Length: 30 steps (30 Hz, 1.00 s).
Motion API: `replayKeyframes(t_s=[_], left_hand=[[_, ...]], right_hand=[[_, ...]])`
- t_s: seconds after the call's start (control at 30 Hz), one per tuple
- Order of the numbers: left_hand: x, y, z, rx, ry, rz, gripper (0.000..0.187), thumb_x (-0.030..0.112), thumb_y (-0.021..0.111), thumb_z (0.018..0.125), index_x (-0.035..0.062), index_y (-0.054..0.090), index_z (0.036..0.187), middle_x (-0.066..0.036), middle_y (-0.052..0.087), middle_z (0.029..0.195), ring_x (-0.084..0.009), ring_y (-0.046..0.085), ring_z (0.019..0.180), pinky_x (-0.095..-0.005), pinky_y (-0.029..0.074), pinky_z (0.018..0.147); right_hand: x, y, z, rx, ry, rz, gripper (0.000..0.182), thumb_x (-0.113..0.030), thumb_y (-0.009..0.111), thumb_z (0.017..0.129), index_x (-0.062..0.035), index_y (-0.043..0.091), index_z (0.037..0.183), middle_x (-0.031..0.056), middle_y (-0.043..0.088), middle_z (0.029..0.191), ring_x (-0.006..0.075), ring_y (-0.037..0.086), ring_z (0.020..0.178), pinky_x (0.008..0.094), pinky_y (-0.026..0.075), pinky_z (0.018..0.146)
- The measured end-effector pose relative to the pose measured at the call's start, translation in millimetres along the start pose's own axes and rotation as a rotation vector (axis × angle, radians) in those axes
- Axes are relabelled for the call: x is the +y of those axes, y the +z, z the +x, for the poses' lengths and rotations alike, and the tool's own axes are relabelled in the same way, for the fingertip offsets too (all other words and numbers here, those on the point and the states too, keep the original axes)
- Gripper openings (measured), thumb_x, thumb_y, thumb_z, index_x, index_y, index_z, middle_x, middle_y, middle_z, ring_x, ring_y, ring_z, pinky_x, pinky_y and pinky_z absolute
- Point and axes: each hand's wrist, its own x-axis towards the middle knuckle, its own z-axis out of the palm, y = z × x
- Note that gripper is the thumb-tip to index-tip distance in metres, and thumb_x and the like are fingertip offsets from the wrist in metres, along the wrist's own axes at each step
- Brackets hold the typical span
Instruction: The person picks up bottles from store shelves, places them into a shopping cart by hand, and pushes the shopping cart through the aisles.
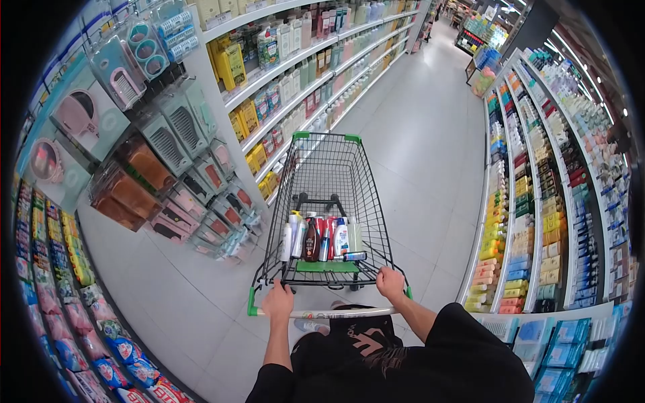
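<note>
A wire shopping cart (322, 161) with green corners stands in front of me. My left hand (277, 300) is closed around the left end of its handle, and my right hand (390, 282) grips the cart by the handle's right end. Several bottles stand in the near part of the basket, among them a dark brown bottle (312, 243) and a white one with a blue label (341, 238). Beside them a small dark blue item (355, 256) lies on its side.
Shelves of bottles (289, 33) line the aisle's left side, with hanging combs and brushes (171, 141) at the near end. Another stocked shelf (531, 201) runs along the right. Grey tiled floor (430, 127) stretches ahead. Packets (74, 322) fill a rack at lower left.
</note>
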Motion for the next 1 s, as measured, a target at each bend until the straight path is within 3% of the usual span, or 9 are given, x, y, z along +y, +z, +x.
replayKeyframes(t_s=[0.2, 0.37, 0.67, 1.0], left_hand=[[-18.1, -3.9, 30.9, 0.009, 0.060, 0.037, 0.034, 0.036, 0.049, 0.094, 0.0103, 0.053, 0.116, -0.018, 0.072, 0.090, -0.0373, 0.071, 0.081, -0.0534, 0.053, 0.071], [-20.1, -26.2, 49.9, 0.008, -0.001, 0.022, 0.035, 0.035, 0.050, 0.094, 0.0104, 0.054, 0.118, -0.016, 0.072, 0.086, -0.0367, 0.071, 0.080, -0.0529, 0.054, 0.071], [-10.1, -45.3, 78.0, -0.027, 0.103, -0.035, 0.036, 0.034, 0.052, 0.094, 0.0061, 0.059, 0.116, -0.014, 0.072, 0.082, -0.0318, 0.072, 0.077, -0.0457, 0.056, 0.067], [5.3, -50.6, 133.8, 0.078, 0.227, -0.102, 0.035, 0.029, 0.054, 0.091, 0.0037, 0.061, 0.114, -0.015, 0.072, 0.081, -0.0332, 0.071, 0.076, -0.0459, 0.056, 0.067]], right_hand=[[-20.5, 6.7, 6.4, -0.054, 0.074, -0.040, 0.017, -0.019, 0.054, 0.082, -0.0067, 0.065, 0.078, 0.0173, 0.065, 0.075, 0.0403, 0.063, 0.068, 0.0505, 0.049, 0.061], [-36.5, 18.7, 12.6, -0.024, 0.061, -0.050, 0.017, -0.018, 0.052, 0.084, -0.0059, 0.063, 0.078, 0.0174, 0.063, 0.073, 0.0385, 0.063, 0.071, 0.0495, 0.048, 0.063], [-48.7, 23.6, 36.0, -0.037, 0.054, -0.043, 0.022, -0.019, 0.047, 0.087, -0.0054, 0.061, 0.077, 0.0168, 0.063, 0.072, 0.0391, 0.062, 0.070, 0.0492, 0.047, 0.063], [-54.7, 34.5, 77.7, -0.036, 0.087, -0.093, 0.024, -0.022, 0.047, 0.087, -0.0047, 0.063, 0.083, 0.0190, 0.065, 0.077, 0.0415, 0.063, 0.076, 0.0517, 0.047, 0.068]])
